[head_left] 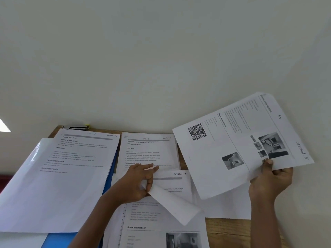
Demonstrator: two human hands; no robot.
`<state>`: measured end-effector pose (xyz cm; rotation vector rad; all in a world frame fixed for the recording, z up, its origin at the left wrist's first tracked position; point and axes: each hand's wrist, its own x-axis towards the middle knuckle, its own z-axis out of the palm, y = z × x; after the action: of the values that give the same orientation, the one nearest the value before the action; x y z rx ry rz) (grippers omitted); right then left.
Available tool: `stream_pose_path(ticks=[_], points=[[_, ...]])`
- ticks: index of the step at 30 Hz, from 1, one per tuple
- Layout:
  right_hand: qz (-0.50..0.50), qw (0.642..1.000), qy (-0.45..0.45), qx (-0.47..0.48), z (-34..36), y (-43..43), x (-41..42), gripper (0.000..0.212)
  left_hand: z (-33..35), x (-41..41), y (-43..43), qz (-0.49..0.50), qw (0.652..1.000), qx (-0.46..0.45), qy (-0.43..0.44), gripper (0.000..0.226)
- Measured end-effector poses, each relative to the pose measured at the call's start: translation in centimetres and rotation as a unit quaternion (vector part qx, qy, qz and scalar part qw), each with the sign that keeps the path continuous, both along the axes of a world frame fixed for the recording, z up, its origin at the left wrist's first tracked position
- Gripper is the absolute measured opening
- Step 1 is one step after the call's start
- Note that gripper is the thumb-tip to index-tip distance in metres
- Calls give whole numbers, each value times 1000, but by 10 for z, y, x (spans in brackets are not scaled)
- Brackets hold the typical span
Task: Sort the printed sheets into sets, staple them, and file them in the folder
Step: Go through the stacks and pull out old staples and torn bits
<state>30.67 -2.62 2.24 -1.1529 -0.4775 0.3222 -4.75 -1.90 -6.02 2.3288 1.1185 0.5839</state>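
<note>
The right hand [270,183] is holding up a printed sheet [240,145] at the right of the frame, its fingers [267,162] pinching the sheet's lower edge, thumb on the printed face. That sheet is tilting clear of the table [227,233], turned sideways, and is showing a QR code, small grey photos and a handwritten "SECTION" mark near its right edge. At lower centre the left hand [138,181] is reaching over a stack [161,221] of pages headed "SECTION 3", its fingers closing on the corner of the top page and curling it up and over into a loose fold [173,201]; the index finger is lying stretched out toward the sheet above. That upper sheet [148,151], marked "SEC-A", is lying flat at the centre of the frame, just beyond the left hand. At the left of the frame a blue folder [59,238] is lying open with a clear plastic sleeve [26,176] spread over it, and a page [80,154] with the heading "INITIAL SCENE SETUP" is resting on it. A black stapler [77,127] is sitting at the table's far edge in the upper left, against a pale wall [161,59].
</note>
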Motion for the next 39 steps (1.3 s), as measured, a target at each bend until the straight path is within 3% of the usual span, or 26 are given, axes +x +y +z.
stream_pose_path(ticks=[5,11,15,19,26,34,39], points=[[-4,1000,2,-3,5,1,-1,37,12,0,-9,33,998,2,-51,16],[-15,1000,-7,-10,10,0,1,34,30,4,-16,85,983,-42,-158,53],[33,998,-34,-31,5,5,5,38,50,-11,-25,39,962,-56,-266,16],[118,987,-81,-78,2,8,-2,30,62,-33,-31,32,934,-94,-344,22],[326,889,-209,-243,-23,-6,-49,21,72,-47,-29,50,944,-93,-312,35],[482,798,-188,-309,-48,-43,-100,24,55,-23,-31,25,974,1,-226,13],[571,736,-195,-307,-48,-63,-104,29,46,-16,-34,1,982,-12,-187,11]])
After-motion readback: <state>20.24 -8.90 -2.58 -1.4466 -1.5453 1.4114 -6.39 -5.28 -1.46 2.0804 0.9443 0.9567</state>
